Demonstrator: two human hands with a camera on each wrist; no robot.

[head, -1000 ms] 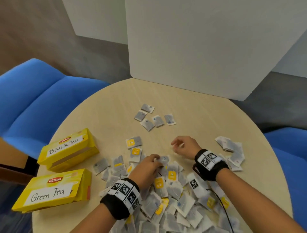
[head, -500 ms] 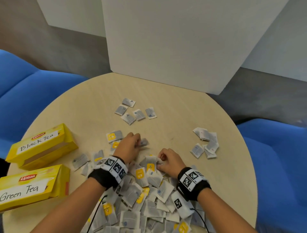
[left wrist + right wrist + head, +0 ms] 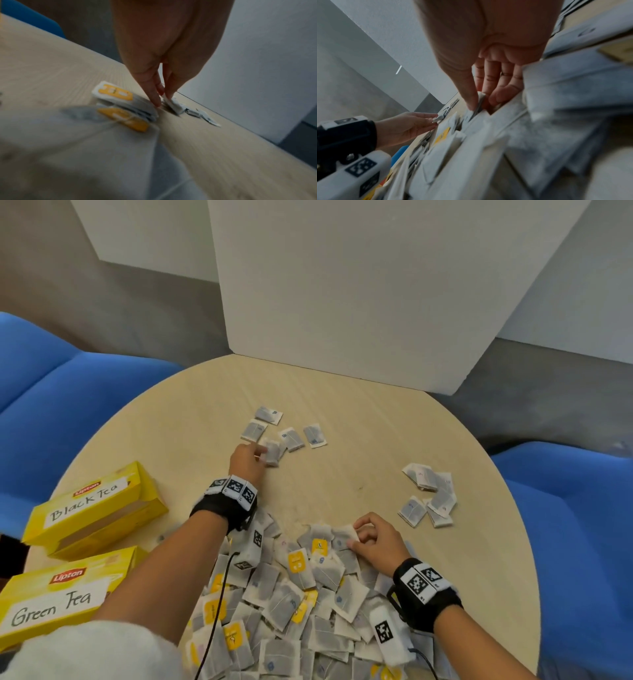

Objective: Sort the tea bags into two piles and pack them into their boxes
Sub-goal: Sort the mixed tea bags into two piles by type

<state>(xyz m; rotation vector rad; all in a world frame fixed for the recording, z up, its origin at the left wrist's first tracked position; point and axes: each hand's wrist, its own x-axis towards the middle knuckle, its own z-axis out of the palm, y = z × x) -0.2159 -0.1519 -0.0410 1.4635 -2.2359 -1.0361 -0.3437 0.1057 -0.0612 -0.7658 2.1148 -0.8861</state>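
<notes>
A big heap of mixed tea bags (image 3: 291, 607), some with yellow tags, covers the near table. My left hand (image 3: 260, 455) reaches to the far small pile of grey bags (image 3: 289, 436) and pinches one tea bag (image 3: 171, 104) between thumb and finger, its lower edge at the tabletop. My right hand (image 3: 356, 537) is at the heap's far edge, thumb and fingers pinching a grey tea bag (image 3: 479, 100). A second small pile (image 3: 430, 498) lies to the right. Two yellow boxes sit at the left: Black Tea (image 3: 92, 505) and Green Tea (image 3: 58, 597).
The round wooden table (image 3: 359, 467) ends at a white board (image 3: 342, 302) standing at its far edge. Blue chairs (image 3: 51, 412) flank it on both sides. Bare wood shows between the piles and behind them.
My left hand has gone from the heap's top to the far pile, carrying a tea bag. My right hand has stayed at the heap's edge and now pinches a bag.
</notes>
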